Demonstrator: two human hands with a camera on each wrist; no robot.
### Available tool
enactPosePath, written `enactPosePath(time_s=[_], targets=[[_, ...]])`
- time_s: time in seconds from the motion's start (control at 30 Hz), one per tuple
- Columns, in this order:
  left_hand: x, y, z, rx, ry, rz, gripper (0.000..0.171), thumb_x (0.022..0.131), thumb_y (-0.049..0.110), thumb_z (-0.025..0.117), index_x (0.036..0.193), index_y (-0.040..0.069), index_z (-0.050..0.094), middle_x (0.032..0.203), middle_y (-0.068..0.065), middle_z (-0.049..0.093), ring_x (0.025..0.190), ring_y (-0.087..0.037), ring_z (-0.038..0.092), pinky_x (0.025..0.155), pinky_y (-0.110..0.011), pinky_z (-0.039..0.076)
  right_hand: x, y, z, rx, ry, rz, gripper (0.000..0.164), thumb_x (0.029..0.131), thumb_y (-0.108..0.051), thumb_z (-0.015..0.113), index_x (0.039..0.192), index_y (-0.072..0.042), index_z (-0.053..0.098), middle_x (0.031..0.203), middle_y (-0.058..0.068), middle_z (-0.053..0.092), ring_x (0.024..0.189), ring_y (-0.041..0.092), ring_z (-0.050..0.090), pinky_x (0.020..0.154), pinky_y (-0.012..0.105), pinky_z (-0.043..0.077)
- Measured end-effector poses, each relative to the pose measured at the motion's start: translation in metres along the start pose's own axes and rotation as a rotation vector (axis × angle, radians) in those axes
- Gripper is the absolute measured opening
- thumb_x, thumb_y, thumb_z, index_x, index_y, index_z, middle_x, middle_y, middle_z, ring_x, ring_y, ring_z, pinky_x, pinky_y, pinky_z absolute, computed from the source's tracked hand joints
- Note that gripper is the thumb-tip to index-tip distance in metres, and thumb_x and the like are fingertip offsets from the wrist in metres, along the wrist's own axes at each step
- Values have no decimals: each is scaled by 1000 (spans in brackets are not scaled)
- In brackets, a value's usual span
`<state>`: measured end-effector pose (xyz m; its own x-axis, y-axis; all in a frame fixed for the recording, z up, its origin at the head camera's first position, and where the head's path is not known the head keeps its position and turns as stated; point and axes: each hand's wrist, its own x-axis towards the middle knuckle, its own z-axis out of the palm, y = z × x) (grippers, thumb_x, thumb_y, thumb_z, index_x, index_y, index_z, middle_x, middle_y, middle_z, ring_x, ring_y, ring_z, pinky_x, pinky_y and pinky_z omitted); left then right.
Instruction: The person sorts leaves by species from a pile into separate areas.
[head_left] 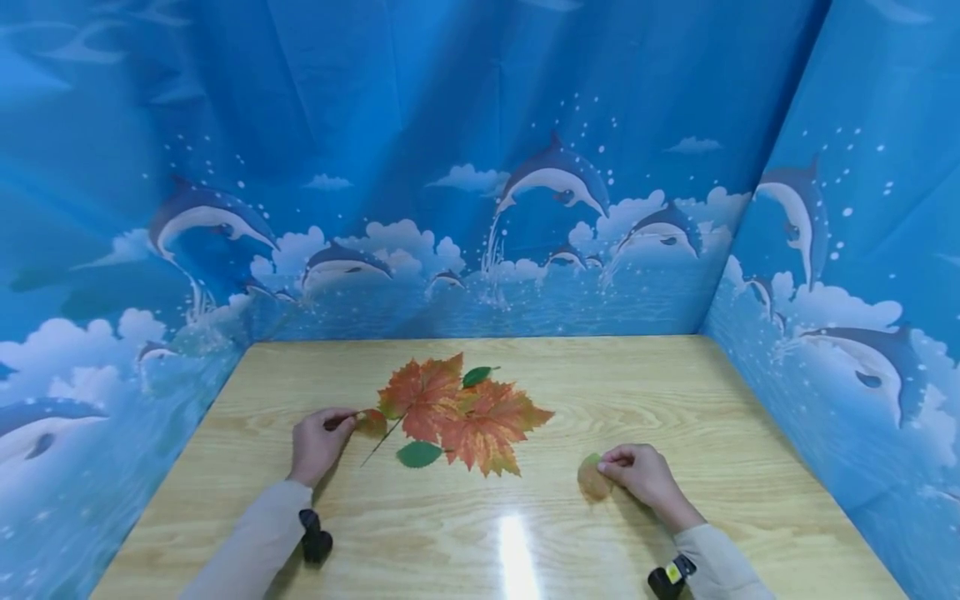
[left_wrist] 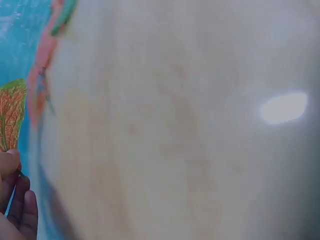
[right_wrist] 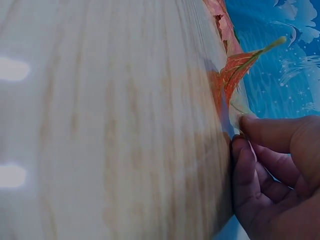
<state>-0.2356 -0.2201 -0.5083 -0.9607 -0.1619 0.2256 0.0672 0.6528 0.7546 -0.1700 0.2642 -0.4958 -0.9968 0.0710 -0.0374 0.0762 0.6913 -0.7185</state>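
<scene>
My left hand (head_left: 321, 443) pinches a small orange-and-green leaf (head_left: 371, 423) at the left edge of a leaf cluster. In the left wrist view that leaf (left_wrist: 12, 112) stands up from between thumb and fingers. Two large orange-red maple leaves (head_left: 423, 396) (head_left: 491, 425) overlap mid-table, a thin dark stem pointing down-left. One green leaf (head_left: 418, 454) lies below them and another green leaf (head_left: 477, 377) above. To the right, my right hand (head_left: 645, 477) pinches the edge of a rounded brownish leaf (head_left: 594, 482). In the right wrist view this leaf (right_wrist: 235, 75) looks orange with a pale green stalk.
The wooden table (head_left: 420, 533) has a bright light reflection near its front middle. Blue curtains (head_left: 450, 100) printed with dolphins and clouds stand behind it and along both sides. Dark wrist cameras (head_left: 315, 537) sit on both sleeves.
</scene>
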Motion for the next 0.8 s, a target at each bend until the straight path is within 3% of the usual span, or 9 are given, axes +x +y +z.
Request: enactPosePath(time_s=[0.13,0.3,0.4,0.6,0.7,0.8], targets=[[1,22,0,-60,-33,-10,17,90,12,67,105,5,72,99,-11,72,88,-22,65,72,-26,51,-1,-1,-1,4,-14,-2,15,81,-14,76,87,-1,71,75,1,67,68,11,57,61,23,45],[-5,63,15,-150,-98,58,17,90,9,67,105,5,72,97,-10,71,85,-20,65,70,-25,52,0,-1,1,17,-13,-3,14,81,-13,75,87,-1,71,75,1,66,69,12,56,61,23,44],[-11,85,31,-187,-148,97,15,89,10,68,103,8,73,93,-6,72,82,-18,66,69,-26,53,1,2,2,17,-9,-2,13,81,-13,75,87,-2,71,76,1,66,69,11,57,62,23,45],[-34,122,70,-247,-286,101,14,88,11,69,100,6,73,86,-2,71,75,-19,65,61,-25,52,0,3,3,15,-8,-8,16,81,-15,76,88,-1,71,77,2,67,70,12,57,62,25,45],[-48,136,89,-329,-377,70,14,88,12,69,100,4,72,86,-7,71,75,-21,65,62,-28,53,0,3,1,10,-8,0,17,82,-15,76,89,-1,70,78,2,67,71,12,58,63,25,46],[-62,147,108,-467,-474,-40,15,88,14,70,98,4,71,89,-12,71,78,-24,66,65,-34,55,1,3,1,8,-10,5,16,82,-14,75,90,-1,70,79,2,67,71,12,58,64,26,47]])
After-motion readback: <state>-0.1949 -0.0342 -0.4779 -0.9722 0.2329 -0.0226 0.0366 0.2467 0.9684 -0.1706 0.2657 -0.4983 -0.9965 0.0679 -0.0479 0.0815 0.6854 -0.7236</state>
